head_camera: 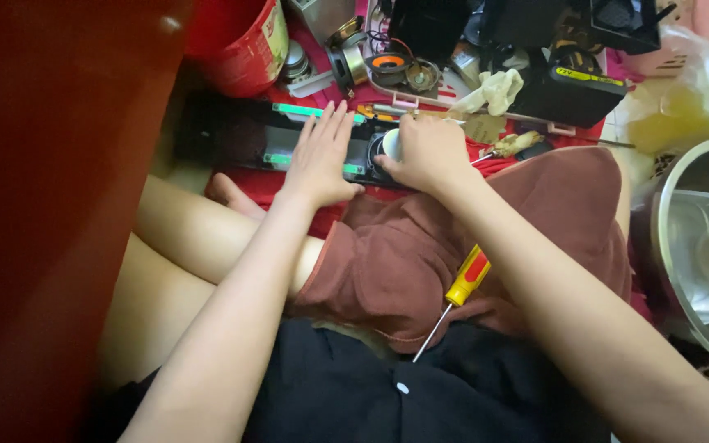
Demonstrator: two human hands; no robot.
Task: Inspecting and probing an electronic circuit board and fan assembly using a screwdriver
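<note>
A long black device body (240,135) with green strips lies on the red cloth in front of my crossed legs. My left hand (322,156) rests flat on it, fingers apart, pressing down. My right hand (428,152) is closed around a small white round part (391,144) at a round opening of the black body. A yellow and red screwdriver (461,287) lies on my lap against the brown shorts, under my right forearm.
A red bucket (244,45) stands at the back left, and a dark red panel (51,205) fills the left side. Loose speakers (391,66), a black box (572,90) and a second screwdriver (510,146) lie behind. A metal pot holding a clear plastic tub (699,246) sits right.
</note>
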